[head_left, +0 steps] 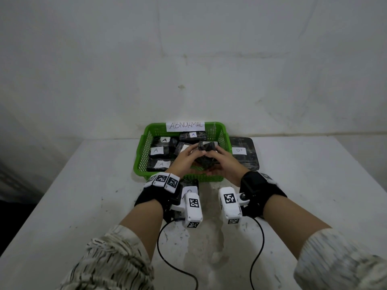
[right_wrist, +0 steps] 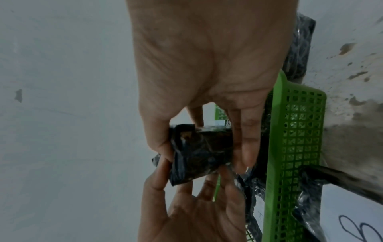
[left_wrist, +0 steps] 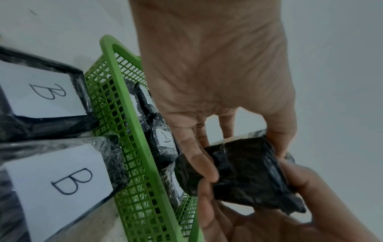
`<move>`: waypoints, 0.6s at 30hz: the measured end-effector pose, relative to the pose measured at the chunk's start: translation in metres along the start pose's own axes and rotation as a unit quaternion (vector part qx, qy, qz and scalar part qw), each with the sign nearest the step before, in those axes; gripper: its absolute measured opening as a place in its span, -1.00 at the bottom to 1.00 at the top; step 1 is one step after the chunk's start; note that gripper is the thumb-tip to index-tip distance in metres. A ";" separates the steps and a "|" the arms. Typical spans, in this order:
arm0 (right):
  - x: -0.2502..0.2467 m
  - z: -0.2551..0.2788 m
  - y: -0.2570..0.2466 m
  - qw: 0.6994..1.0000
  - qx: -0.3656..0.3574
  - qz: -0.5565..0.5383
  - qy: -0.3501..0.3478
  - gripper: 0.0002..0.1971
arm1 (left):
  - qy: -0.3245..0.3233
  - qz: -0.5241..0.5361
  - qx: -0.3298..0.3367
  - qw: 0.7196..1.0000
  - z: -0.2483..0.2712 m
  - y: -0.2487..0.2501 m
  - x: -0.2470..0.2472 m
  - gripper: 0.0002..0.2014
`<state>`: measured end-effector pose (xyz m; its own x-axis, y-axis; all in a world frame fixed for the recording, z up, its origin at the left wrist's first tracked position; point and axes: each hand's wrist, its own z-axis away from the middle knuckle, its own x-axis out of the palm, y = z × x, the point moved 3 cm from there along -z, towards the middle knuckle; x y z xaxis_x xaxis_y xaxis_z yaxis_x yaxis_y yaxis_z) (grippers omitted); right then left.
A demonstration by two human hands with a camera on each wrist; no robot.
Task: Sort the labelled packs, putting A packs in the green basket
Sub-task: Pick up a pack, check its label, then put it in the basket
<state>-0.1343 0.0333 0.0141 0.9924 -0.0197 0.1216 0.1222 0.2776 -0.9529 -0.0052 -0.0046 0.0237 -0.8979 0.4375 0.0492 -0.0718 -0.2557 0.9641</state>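
Both hands grip one pack over the basket

The left hand [head_left: 184, 156] and right hand [head_left: 223, 162] pinch the small black plastic-wrapped pack [head_left: 206, 152] directly above the green mesh plastic basket [head_left: 144, 155].

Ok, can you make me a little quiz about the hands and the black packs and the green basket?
1. True or false: both hands hold one black pack above the green basket.
2. Which letter is on the packs lying outside the basket, on its right side? A) A B) B C) D
3. Fill in: the paper sign on the basket's far rim reads ____.

Key
1. True: the left hand and the right hand both grip it.
2. B: see the B pack.
3. ABNORMAL.
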 end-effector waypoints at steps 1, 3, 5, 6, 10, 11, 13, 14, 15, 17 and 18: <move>0.000 0.001 0.000 1.000 0.009 -0.005 -0.018 -0.60 | 0.006 -0.007 0.002 1.000 0.000 0.000 0.000 -0.61; 0.001 0.001 0.002 0.999 0.023 -0.013 -0.043 -0.59 | 0.018 -0.016 0.000 1.000 -0.001 0.000 -0.002 -0.67; 0.002 0.002 0.002 0.999 0.028 -0.004 -0.026 -0.59 | 0.021 -0.029 -0.005 0.999 -0.002 -0.001 -0.003 -0.77; 0.002 0.002 0.001 1.000 0.027 0.003 -0.008 -0.60 | 0.018 -0.036 -0.005 0.999 0.000 -0.001 -0.002 -0.81; 0.005 0.001 -0.002 1.000 0.019 -0.011 0.009 -0.73 | 0.015 -0.067 0.026 0.997 0.007 0.002 0.000 -0.58; 0.005 0.001 -0.003 0.999 0.022 -0.028 -0.005 -0.77 | 0.014 -0.067 0.035 0.997 0.009 0.003 0.000 -0.53; 0.005 0.003 -0.005 0.997 0.034 -0.062 -0.034 -0.79 | 0.005 -0.057 0.036 0.998 0.009 0.004 -0.002 -0.49; 0.005 0.004 -0.005 0.996 0.041 -0.071 -0.039 -0.74 | -0.003 -0.055 0.034 0.998 0.010 0.004 -0.003 -0.48; 0.004 0.003 -0.005 0.996 0.045 -0.069 -0.033 -0.69 | -0.008 -0.061 0.033 0.998 0.010 0.004 -0.005 -0.46; 0.002 0.001 -0.005 0.998 0.049 -0.041 -0.002 -0.62 | -0.026 -0.071 0.036 0.996 0.010 0.002 -0.004 -0.41; 0.001 -0.001 -0.005 0.998 0.053 -0.023 0.009 -0.57 | -0.034 -0.079 0.039 0.995 0.010 0.001 -0.003 -0.38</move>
<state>-0.1344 0.0314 0.0189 0.9860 -0.0521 0.1585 0.1664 0.3758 -0.9116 0.0022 0.0029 0.0268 -0.8460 0.5256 -0.0902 -0.1740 -0.1123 0.9783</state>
